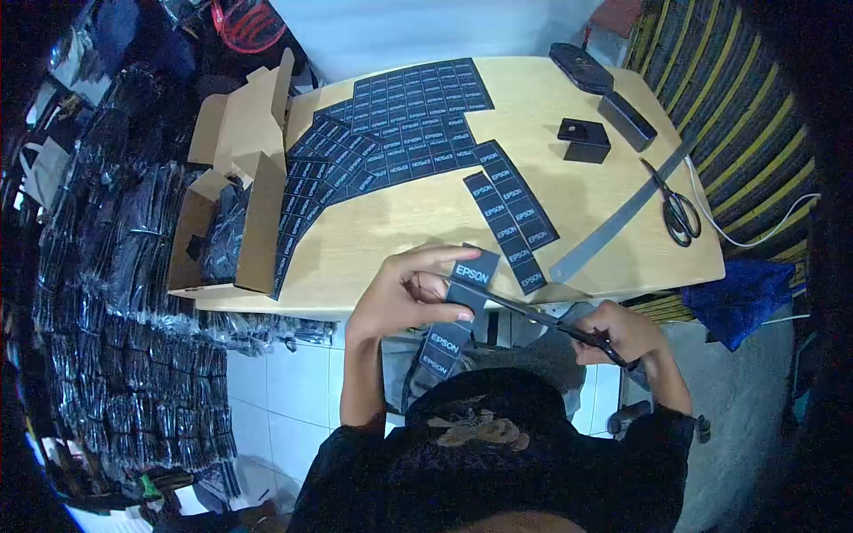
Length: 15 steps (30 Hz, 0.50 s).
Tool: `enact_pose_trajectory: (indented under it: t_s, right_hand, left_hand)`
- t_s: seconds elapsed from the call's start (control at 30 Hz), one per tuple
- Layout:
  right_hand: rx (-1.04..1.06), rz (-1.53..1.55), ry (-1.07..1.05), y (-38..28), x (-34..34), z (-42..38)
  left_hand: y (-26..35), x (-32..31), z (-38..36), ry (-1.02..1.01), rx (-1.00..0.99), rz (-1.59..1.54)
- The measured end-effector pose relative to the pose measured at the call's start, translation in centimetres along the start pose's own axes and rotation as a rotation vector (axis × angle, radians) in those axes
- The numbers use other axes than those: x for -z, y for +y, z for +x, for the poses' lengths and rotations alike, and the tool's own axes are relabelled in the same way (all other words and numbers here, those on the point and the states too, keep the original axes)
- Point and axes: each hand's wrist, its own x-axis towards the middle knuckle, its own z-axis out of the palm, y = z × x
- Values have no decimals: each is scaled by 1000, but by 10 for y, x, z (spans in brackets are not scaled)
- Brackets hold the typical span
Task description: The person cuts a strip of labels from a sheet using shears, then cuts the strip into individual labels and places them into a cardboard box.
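Note:
My left hand [395, 298] pinches a dark label strip [447, 340] printed "EPSON" between thumb and fingers, just over the table's front edge. The strip's lower end hangs down towards my lap. My right hand [622, 333] grips black-handled scissors [544, 318], whose blades point left and reach the strip between two printed labels. Whether the blades are parted is hard to make out. Close beyond my hands, a two-column label piece [522, 204] and a narrower label strip [504, 233] lie on the wooden table [400, 222].
Larger label sheets [413, 98] overlap at the back. An open cardboard box [258, 222] with dark pieces stands at the left. Rightward lie a metal ruler [613, 233], another pair of scissors [681, 218], small black boxes [586, 142] and a black case [580, 67]. Dark plastic-wrapped bundles [133, 311] hang at far left.

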Motion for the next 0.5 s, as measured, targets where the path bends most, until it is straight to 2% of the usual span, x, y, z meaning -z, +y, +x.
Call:
enact_pose_trajectory:
  t_s: [0.1,0.17,0.27,0.3,0.37,0.43,0.47,0.5]
  right_hand:
    - [42,-10,64,12,2,-11]
    - [-52,57,191,17,-3,-20]
    - [-158,118,284,20,-10,-29]
    - [-214,151,337,20,-14,-31]
    - [-216,151,401,23,-22,-27]
    - [-128,120,434,17,-29,-13]
    - [-109,205,545,11,-41,1]
    - [-26,249,568,15,-50,14]
  left_hand:
    - [-14,16,13,60,91,117]
    - [-33,31,26,122,-40,288]
    - [-59,53,28,288,69,628]
    - [-55,53,24,372,132,558]
    - [-46,49,17,468,92,542]
    - [-32,29,10,478,97,321]
    - [-24,17,7,414,90,158]
    - [-25,5,5,359,64,150]
